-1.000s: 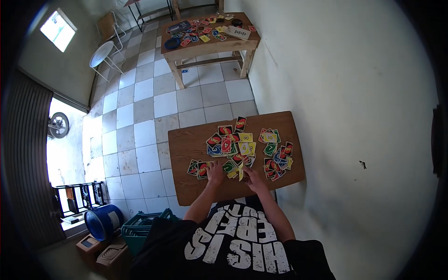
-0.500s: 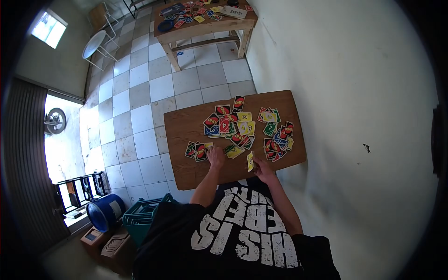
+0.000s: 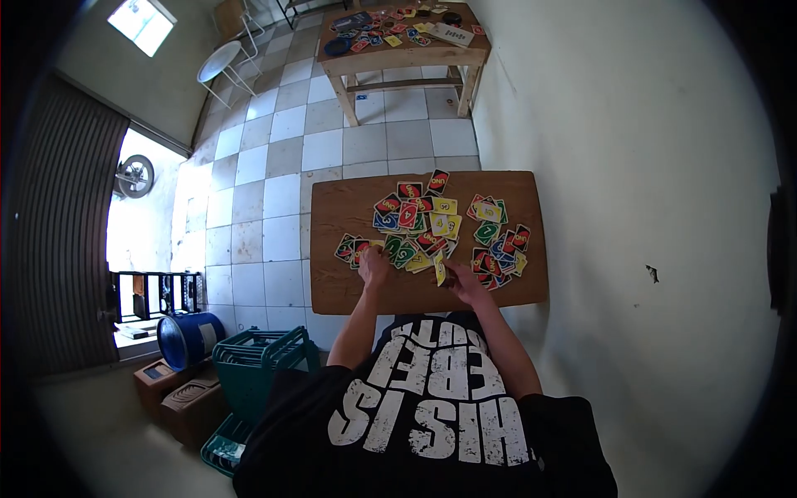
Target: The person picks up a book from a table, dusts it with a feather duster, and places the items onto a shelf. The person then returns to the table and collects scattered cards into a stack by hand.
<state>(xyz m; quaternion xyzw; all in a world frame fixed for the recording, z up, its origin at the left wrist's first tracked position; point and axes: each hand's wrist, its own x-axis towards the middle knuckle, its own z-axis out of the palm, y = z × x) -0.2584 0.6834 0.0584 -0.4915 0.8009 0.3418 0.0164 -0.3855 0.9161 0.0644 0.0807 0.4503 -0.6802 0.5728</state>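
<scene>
UNO cards lie in heaps on a brown wooden table (image 3: 340, 195). My right hand (image 3: 466, 284) is closed on a yellow card (image 3: 440, 270), tilted up near the front of the middle heap. Over the left group of cards (image 3: 347, 249) is my left hand (image 3: 375, 266), its fingers bent down at a green card (image 3: 393, 246); whether it grips a card is too small to tell. More green cards (image 3: 405, 254) lie between the hands. On the right are a small upper group with a yellow card (image 3: 488, 212) on top and a lower group (image 3: 496, 259) of mixed colours.
A second wooden table (image 3: 398, 56) with scattered cards stands at the back. White stool (image 3: 220, 61), blue barrel (image 3: 191, 339) and stacked green plastic chairs (image 3: 264, 357) are at the left. A pale wall (image 3: 631, 166) rises on the right.
The yellow card in my right hand has gone right, then back left toward the middle heap. Green cards show beside my left hand where it has shifted. The camera view has also turned.
</scene>
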